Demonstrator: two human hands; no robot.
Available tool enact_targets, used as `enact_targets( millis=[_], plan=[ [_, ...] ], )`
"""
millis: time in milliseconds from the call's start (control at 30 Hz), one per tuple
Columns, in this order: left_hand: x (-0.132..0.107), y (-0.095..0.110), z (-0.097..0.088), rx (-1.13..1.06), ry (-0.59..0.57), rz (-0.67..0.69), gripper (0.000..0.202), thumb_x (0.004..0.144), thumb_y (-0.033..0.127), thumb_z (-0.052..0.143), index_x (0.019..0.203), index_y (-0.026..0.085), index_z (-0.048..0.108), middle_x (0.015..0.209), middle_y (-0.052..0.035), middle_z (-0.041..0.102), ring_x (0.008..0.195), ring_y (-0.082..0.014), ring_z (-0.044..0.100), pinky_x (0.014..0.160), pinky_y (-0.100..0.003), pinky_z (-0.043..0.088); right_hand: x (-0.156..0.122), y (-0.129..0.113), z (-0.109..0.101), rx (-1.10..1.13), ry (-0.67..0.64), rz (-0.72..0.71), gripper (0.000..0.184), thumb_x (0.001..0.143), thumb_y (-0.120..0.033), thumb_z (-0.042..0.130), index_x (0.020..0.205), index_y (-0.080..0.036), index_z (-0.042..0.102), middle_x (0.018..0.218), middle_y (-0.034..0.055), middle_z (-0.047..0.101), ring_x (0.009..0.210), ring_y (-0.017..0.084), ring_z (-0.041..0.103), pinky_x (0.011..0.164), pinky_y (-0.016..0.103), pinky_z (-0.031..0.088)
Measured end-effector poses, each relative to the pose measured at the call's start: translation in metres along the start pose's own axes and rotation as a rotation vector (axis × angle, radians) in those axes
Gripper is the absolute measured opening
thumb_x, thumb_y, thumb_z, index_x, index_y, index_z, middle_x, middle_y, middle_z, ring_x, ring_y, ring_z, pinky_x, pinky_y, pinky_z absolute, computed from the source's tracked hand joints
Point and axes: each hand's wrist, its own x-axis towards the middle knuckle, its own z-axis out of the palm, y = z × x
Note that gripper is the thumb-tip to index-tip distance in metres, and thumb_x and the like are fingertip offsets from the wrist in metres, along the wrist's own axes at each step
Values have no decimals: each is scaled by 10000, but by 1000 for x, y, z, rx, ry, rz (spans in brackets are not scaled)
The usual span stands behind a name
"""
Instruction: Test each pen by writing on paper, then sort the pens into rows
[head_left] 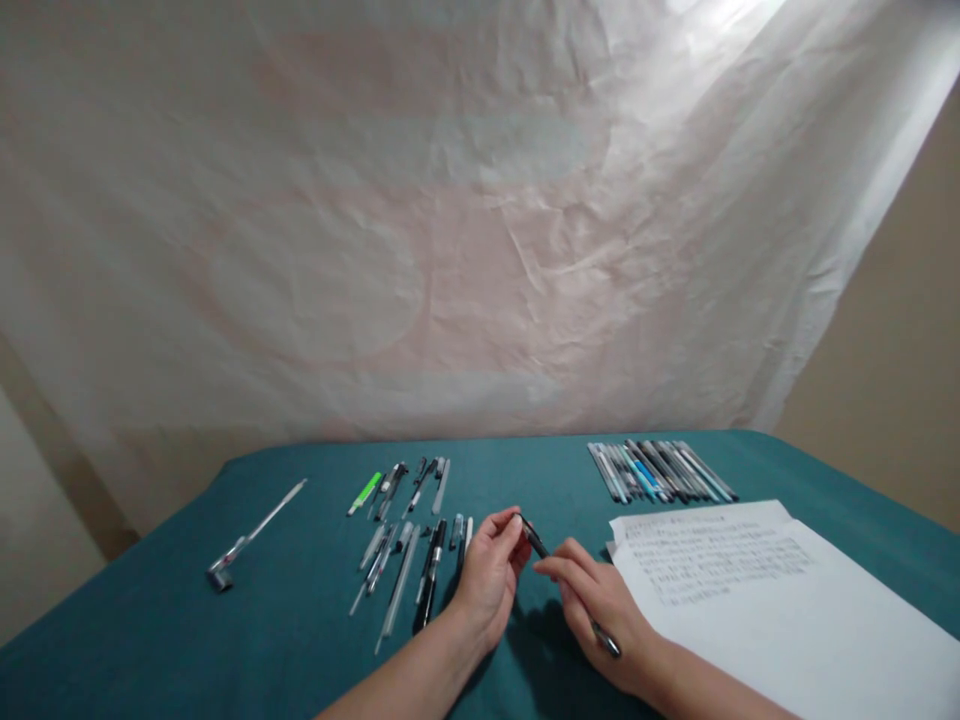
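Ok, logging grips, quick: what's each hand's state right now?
Left hand: closed, pinching the upper end of the dark pen.
Right hand: closed around the same pen's barrel.

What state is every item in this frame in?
Slim black pen: held off the cloth by left hand and right hand
Row of pens: lying side by side
Loose pens: scattered flat
White paper sheets: flat, partly written
Green highlighter: lying flat

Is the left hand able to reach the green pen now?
Probably yes: the green pen lies uncovered on the cloth, up-left of the left hand, with loose pens between. Its fingers now pinch the black pen, though.
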Motion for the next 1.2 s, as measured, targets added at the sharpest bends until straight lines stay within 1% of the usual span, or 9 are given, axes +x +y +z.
enact_targets(
  millis=[200,400,633,733,867,967,1033,1100,1200],
  plan=[
    [-3,-1,1,-22,-60,-51,299,697,280,640,944,186,500,760,-21,608,715,-112,588,681,-227,447,-3,2,3,-46,-22,2,314,783,-92,342,1040,-220,470,835,28,466,631,129,487,574,240,372],
    [-5,-2,1,-21,-91,-57,294,723,282,614,961,193,466,764,-24,610,705,-113,590,667,-228,448,-5,0,2,-61,-34,-7,320,777,-88,342,1043,-221,462,831,27,456,637,135,478,575,244,362],
    [-7,1,3,-16,-94,-58,295,725,281,611,959,193,454,753,-21,608,675,-110,587,638,-223,443,-4,1,4,-70,-32,-23,307,780,-98,354,1035,-223,469,817,21,450,629,127,475,570,238,365],
    [-5,2,3,-8,-85,-54,295,719,274,616,952,186,457,752,-25,609,680,-108,585,651,-223,441,-1,1,6,-63,-40,10,305,785,-101,355,1036,-228,472,834,21,457,641,126,490,570,232,375],
    [-3,-4,1,0,-30,-32,356,701,241,635,996,185,443,752,-22,606,683,-103,582,642,-208,433,4,-5,6,-34,-59,70,291,819,-123,330,1037,-236,487,863,27,472,694,125,521,617,229,406],
    [-3,-8,-1,5,-27,-4,351,705,230,629,996,175,441,739,-21,600,673,-98,577,638,-205,430,7,-13,-1,-2,-104,94,277,835,-180,347,1072,-240,478,913,38,488,752,132,532,670,243,418],
    [-2,-10,-2,14,-23,24,337,711,234,622,989,164,444,737,-25,599,678,-102,577,658,-219,435,9,-18,-9,28,-141,104,284,822,-233,400,1099,-236,462,940,42,501,757,138,532,674,253,419],
    [-1,-12,-4,23,9,53,337,708,240,625,982,155,449,742,-30,599,691,-109,579,683,-237,441,10,-20,-18,66,-153,134,294,812,-282,431,1098,-225,464,916,40,524,739,142,529,667,260,417],
    [1,-14,-7,35,61,94,346,704,251,629,984,150,452,772,-42,601,719,-117,582,723,-262,444,13,-20,-28,153,-142,280,265,841,-323,384,1048,-205,498,802,27,557,693,138,527,635,252,411]
  ],
)
